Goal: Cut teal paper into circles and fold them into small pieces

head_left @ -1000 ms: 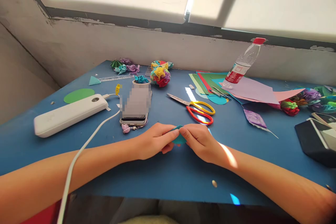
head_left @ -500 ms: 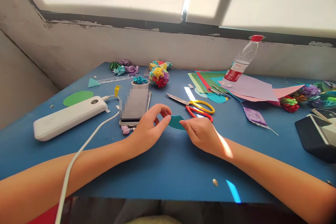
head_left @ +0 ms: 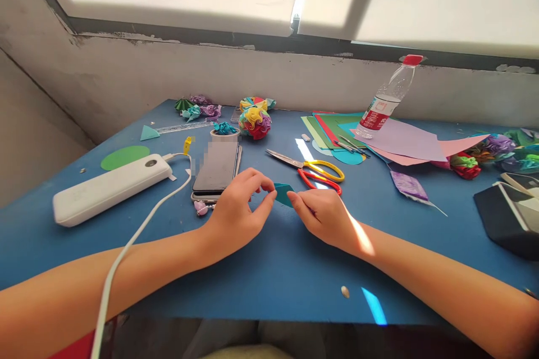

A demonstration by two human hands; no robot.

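head view: the left hand [head_left: 238, 210] and right hand [head_left: 328, 219] each pinched an end of the teal paper [head_left: 283, 194]. its long axis ran side to side, dipping slightly toward the right. the blue table [head_left: 269, 280] stretched down to its near edge; scissors [head_left: 297, 163] lay just beyond. the paper sat between both grips.

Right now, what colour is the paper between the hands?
The paper is teal; the head view shows it best.
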